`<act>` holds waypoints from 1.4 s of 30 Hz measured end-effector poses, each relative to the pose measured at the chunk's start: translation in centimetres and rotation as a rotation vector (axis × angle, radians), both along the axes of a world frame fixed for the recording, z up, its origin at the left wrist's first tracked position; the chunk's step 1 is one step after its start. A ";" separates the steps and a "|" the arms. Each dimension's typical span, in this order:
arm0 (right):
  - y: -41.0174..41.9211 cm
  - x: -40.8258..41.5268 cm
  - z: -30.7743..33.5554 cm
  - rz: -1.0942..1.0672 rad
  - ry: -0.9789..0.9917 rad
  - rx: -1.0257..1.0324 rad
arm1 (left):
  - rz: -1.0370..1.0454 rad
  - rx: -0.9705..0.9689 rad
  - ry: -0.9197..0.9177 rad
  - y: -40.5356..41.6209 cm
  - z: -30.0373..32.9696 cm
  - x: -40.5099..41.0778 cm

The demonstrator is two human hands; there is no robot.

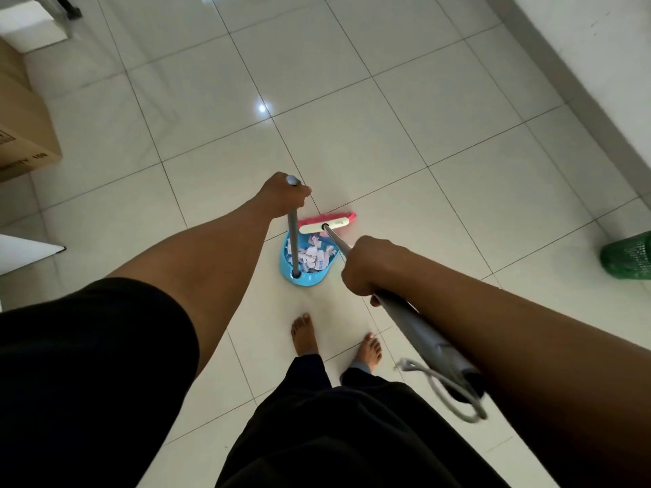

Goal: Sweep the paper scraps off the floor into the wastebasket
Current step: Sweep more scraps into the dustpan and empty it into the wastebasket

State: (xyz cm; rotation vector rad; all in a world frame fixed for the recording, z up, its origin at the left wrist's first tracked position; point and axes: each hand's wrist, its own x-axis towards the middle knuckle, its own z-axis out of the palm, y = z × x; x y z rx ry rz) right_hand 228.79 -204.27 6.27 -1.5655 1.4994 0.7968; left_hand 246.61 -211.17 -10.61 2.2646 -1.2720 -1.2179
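While our left hand (284,197) is gripping the dustpan (305,259) handle, our right hand (366,265) is clutching the broom (328,222) at its mouth, paper scraps (311,257) inside.

Open tiled floor (352,135) stretches ahead of my broom (327,222) and dustpan (304,265). A cardboard box (21,128) blocks the far left. A white wall (581,47) runs along the right, with the green wastebasket (628,257) beside it, floor between us.

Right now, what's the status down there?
Left hand grips dustpan handle, right hand grips broom. Paper scraps in dustpan. Green wastebasket off right, path clear.
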 end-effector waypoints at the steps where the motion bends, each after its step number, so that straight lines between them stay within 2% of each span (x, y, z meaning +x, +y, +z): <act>1: -0.1 -0.5 -0.2 -0.005 0.019 -0.003 | -0.005 -0.002 0.001 0.0 -0.1 0.1; 4: -0.8 -1.4 1.3 0.090 0.071 -0.024 | -0.011 -0.011 0.017 0.2 -0.1 0.1; 10: -2.8 -2.2 3.9 0.290 0.238 0.107 | -0.092 -0.001 0.029 0.8 0.3 0.0; 18: -5.3 -6.0 1.8 -0.028 0.136 -0.040 | -0.240 0.017 0.002 1.0 2.1 -1.5; 21: -5.9 -7.6 0.9 -0.085 0.146 -0.049 | -0.278 0.024 0.026 1.5 2.2 -2.4; 27: -5.7 -9.5 -0.5 -0.061 0.218 0.019 | -0.252 0.052 0.068 2.1 1.6 -4.1; 33: -4.1 -8.0 0.9 0.089 0.174 0.084 | -0.227 0.051 0.082 1.6 1.3 -5.9; 37: -2.1 -6.9 1.5 0.075 0.133 0.160 | -0.220 0.055 0.078 1.5 1.0 -6.7; 40: -1.6 -7.4 2.6 0.110 0.076 0.088 | -0.211 0.053 0.079 1.6 1.1 -7.0; 42: -1.2 -7.8 3.8 0.074 0.117 0.156 | -0.209 0.053 0.072 1.9 1.1 -7.1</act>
